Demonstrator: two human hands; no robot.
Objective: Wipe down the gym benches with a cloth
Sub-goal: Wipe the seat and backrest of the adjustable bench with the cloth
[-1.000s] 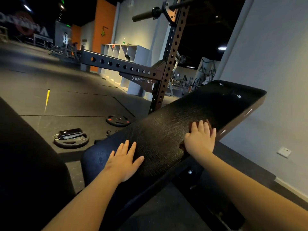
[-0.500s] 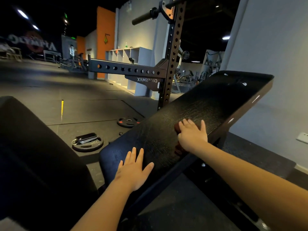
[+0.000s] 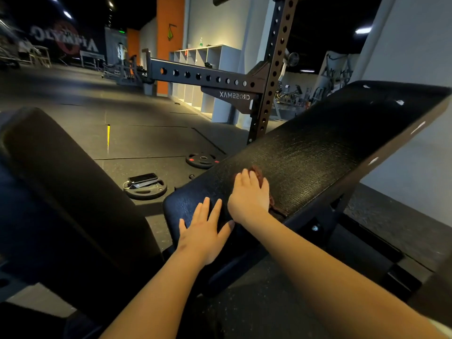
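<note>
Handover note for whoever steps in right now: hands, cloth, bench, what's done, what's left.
Left hand: flat, fingers straight, resting on the lower end of the inclined bench pad.
Right hand: pressing the dark red cloth onto the pad just above the left hand.
Done: wipe under way near the lower end; how much is already wiped cannot be told.
Left: the pad's upper stretch, then probably the other black pad at the left.

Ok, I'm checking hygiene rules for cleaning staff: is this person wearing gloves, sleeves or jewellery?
No gloves: the left hand and right hand are bare. Both forearms are uncovered as far as the frame shows, with no watch or bracelet at either wrist. No rings show, though the light is dim. A pale sliver at the lower right corner may be a sleeve edge.
</note>
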